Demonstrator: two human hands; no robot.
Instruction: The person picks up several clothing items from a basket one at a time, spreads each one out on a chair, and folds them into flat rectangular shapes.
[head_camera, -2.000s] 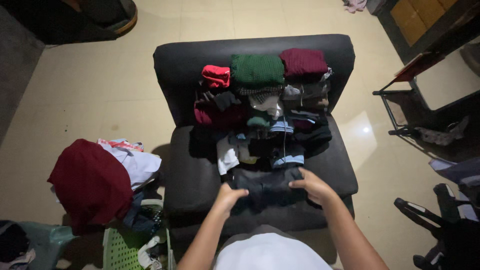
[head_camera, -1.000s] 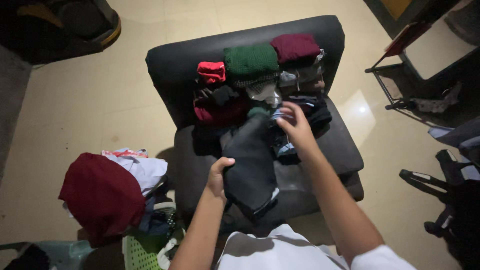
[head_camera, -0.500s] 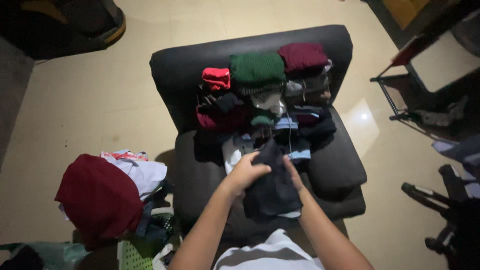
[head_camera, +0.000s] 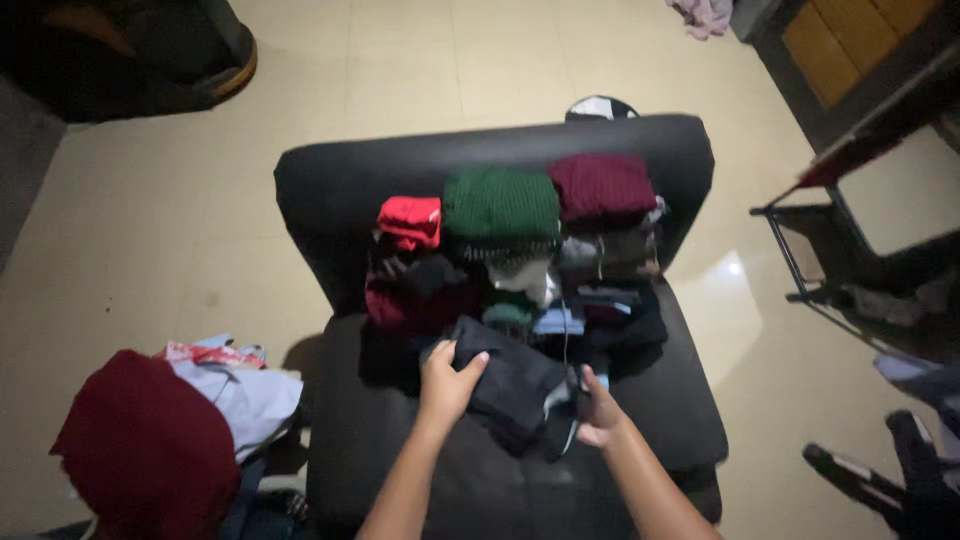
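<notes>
While your left hand (head_camera: 446, 384) clamps its fingers over the upper left edge of the dark folded garment (head_camera: 512, 390), your right hand (head_camera: 598, 410) grips the same garment at its lower right corner, fingers closed on the cloth. That garment lies at the centre of the frame, on the seat of the black armchair (head_camera: 640, 420), touching the front of the stacked folded clothes (head_camera: 520, 270) behind it. Topping that stack toward the upper middle are a red piece (head_camera: 410, 220), a green knit (head_camera: 500, 205) and a maroon knit (head_camera: 603, 186). At the lower left sits a heap with a dark red cloth (head_camera: 145, 450) on the pale tiled floor (head_camera: 150, 220).
</notes>
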